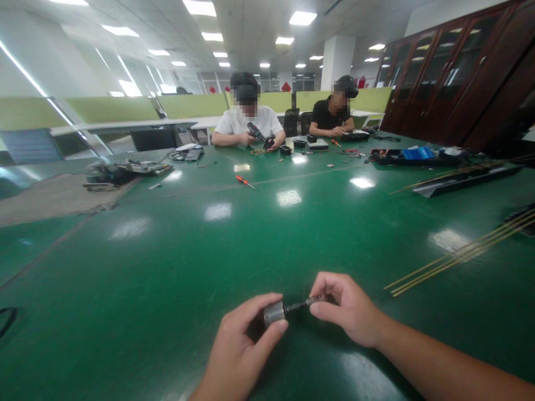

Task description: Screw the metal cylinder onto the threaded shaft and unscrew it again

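Observation:
My left hand (242, 345) pinches a small grey metal cylinder (273, 313) between thumb and fingers, low over the green table (175, 262). A thin dark shaft (298, 305) sticks out of the cylinder to the right. My right hand (346, 306) is closed with its fingertips gripping the far end of that shaft. Both hands sit close together near the table's front edge.
Several thin brass rods (460, 253) lie to the right. An orange-handled screwdriver (243, 180) lies mid-table. Two people sit at the far side with tools and small parts; a long black tray (463, 179) and a tool case (412, 156) lie at the right rear.

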